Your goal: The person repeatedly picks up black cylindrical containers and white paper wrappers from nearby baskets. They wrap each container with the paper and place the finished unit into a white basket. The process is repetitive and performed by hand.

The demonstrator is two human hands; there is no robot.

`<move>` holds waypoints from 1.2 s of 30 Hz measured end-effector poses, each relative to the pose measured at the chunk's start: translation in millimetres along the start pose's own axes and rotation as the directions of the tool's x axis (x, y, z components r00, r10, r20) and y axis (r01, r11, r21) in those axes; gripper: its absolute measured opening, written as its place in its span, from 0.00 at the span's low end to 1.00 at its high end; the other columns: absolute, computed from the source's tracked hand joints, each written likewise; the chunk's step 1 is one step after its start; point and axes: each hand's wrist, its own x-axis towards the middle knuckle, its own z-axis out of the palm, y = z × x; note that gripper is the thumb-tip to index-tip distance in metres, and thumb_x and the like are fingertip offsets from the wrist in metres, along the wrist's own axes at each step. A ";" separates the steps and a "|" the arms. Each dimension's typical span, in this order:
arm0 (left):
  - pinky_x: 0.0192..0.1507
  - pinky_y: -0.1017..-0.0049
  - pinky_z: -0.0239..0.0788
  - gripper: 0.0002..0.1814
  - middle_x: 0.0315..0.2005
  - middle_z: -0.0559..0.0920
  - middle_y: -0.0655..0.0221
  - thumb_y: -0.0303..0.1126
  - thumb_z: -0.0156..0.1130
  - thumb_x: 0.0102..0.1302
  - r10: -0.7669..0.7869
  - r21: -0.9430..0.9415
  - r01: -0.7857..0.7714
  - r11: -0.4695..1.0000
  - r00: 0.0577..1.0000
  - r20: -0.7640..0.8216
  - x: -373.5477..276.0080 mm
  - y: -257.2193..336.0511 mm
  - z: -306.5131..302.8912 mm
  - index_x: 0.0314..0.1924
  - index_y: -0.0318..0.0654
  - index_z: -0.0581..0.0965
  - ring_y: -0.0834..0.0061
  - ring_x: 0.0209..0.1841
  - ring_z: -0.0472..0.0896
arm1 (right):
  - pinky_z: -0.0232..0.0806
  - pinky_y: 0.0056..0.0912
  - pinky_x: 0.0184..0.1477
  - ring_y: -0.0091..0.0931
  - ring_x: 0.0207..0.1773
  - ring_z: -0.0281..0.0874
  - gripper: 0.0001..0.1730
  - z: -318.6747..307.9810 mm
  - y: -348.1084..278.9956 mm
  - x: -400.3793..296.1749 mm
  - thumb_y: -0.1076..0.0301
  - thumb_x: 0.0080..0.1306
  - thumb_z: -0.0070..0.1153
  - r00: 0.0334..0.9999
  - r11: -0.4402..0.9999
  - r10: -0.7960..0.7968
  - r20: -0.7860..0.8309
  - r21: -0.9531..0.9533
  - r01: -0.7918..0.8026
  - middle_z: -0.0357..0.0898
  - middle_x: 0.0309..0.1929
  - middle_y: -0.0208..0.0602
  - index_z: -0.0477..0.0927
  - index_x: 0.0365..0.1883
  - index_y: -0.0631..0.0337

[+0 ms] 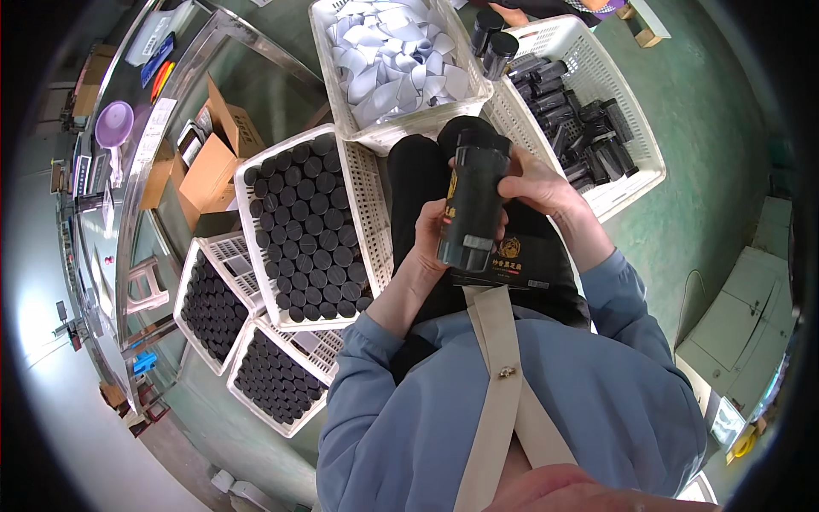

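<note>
A black plastic jar [480,192] with a black lid is tilted above my lap. My left hand [432,233] wraps its lower left side, and some of the fingers are hidden behind it. On the upper right side, my right hand [540,182] presses the jar with the thumb in front. A dark label with gold and red print shows along the jar's left edge; the near end looks clear with a pale patch. Flat black printed labels [521,262] lie on my lap just below the jar.
Ahead stands a white crate [419,112] of curled white paper pieces. Two lidded jars [499,54] stand beside it. A right-hand crate [649,160] holds loose dark jars. Crates of upright jars [377,237] stand left, near an open cardboard box [211,179]. Another person's arm [512,14] shows at the top.
</note>
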 end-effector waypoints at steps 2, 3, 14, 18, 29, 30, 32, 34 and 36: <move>0.44 0.68 0.81 0.47 0.45 0.83 0.50 0.63 0.58 0.62 -0.051 0.001 0.051 0.999 0.994 0.096 1.4 -0.1 12.3 0.66 0.27 0.67 0.61 0.40 0.86 | 0.71 0.27 0.51 0.23 0.50 0.76 0.44 1.7 0.6 -6.1 0.58 0.53 0.75 0.999 0.988 0.047 0.013 0.148 -0.048 0.77 0.51 0.38 0.68 0.63 0.68; 0.44 0.69 0.81 0.47 0.44 0.83 0.50 0.62 0.59 0.61 -0.070 0.021 0.067 0.998 0.987 0.142 2.8 -0.7 17.3 0.66 0.27 0.67 0.62 0.39 0.86 | 0.71 0.27 0.50 0.23 0.49 0.76 0.43 14.3 -9.5 -13.3 0.57 0.54 0.75 0.997 0.987 0.056 -0.052 0.151 -0.048 0.78 0.50 0.38 0.69 0.62 0.68; 0.41 0.75 0.78 0.35 0.46 0.83 0.60 0.28 0.72 0.56 0.566 0.999 0.043 0.020 0.823 -0.047 31.1 0.9 5.6 0.64 0.32 0.70 0.71 0.40 0.84 | 0.75 0.25 0.50 0.22 0.54 0.77 0.33 -16.0 -35.4 -11.6 0.72 0.55 0.77 0.878 0.842 -0.355 -0.320 -0.518 0.151 0.79 0.51 0.36 0.74 0.56 0.66; 0.37 0.77 0.77 0.30 0.45 0.83 0.62 0.25 0.69 0.59 0.557 0.995 0.030 0.095 0.827 -0.078 28.8 -9.9 -23.6 0.62 0.30 0.72 0.75 0.37 0.83 | 0.76 0.26 0.50 0.25 0.48 0.82 0.39 -54.9 -33.1 2.8 0.71 0.54 0.77 0.723 0.776 -0.526 -0.448 -0.602 0.191 0.81 0.50 0.42 0.67 0.59 0.72; 0.34 0.83 0.72 0.16 0.36 0.80 0.68 0.20 0.64 0.65 0.544 0.979 0.018 0.203 0.829 -0.128 42.8 -2.9 -39.7 0.53 0.30 0.78 0.86 0.32 0.78 | 0.75 0.30 0.49 0.26 0.45 0.84 0.45 -161.5 21.2 87.8 0.62 0.51 0.79 0.564 0.558 -0.676 -0.474 -0.829 -0.028 0.84 0.44 0.45 0.65 0.59 0.72; 0.33 0.83 0.72 0.16 0.35 0.80 0.68 0.19 0.64 0.65 0.556 0.982 0.020 0.188 0.822 -0.123 43.9 -2.3 -38.9 0.53 0.31 0.79 0.86 0.31 0.78 | 0.75 0.30 0.49 0.27 0.45 0.84 0.45 -162.9 23.3 96.0 0.62 0.51 0.79 0.564 0.548 -0.680 -0.468 -0.836 -0.033 0.84 0.44 0.45 0.65 0.59 0.72; 0.32 0.83 0.71 0.14 0.32 0.79 0.70 0.19 0.63 0.65 0.579 0.987 0.025 0.157 0.807 -0.113 46.1 -1.2 -35.5 0.51 0.32 0.79 0.86 0.29 0.77 | 0.76 0.30 0.50 0.27 0.46 0.84 0.45 -167.6 26.5 110.6 0.63 0.51 0.79 0.571 0.535 -0.669 -0.476 -0.841 -0.075 0.83 0.45 0.45 0.65 0.60 0.71; 0.30 0.81 0.71 0.14 0.32 0.78 0.67 0.19 0.63 0.65 0.587 0.989 0.020 0.146 0.803 -0.103 47.9 -0.5 -33.5 0.51 0.33 0.79 0.82 0.28 0.78 | 0.76 0.29 0.52 0.26 0.49 0.83 0.45 -174.1 31.3 123.0 0.63 0.53 0.78 0.579 0.529 -0.637 -0.508 -0.835 -0.150 0.82 0.48 0.44 0.64 0.61 0.71; 0.29 0.80 0.70 0.14 0.31 0.77 0.67 0.19 0.63 0.65 0.596 0.991 0.016 0.131 0.798 -0.091 49.8 1.7 -28.9 0.50 0.34 0.79 0.79 0.27 0.78 | 0.76 0.32 0.51 0.30 0.49 0.83 0.45 -182.6 37.9 133.0 0.63 0.51 0.79 0.575 0.502 -0.663 -0.480 -0.854 -0.134 0.82 0.48 0.46 0.65 0.60 0.69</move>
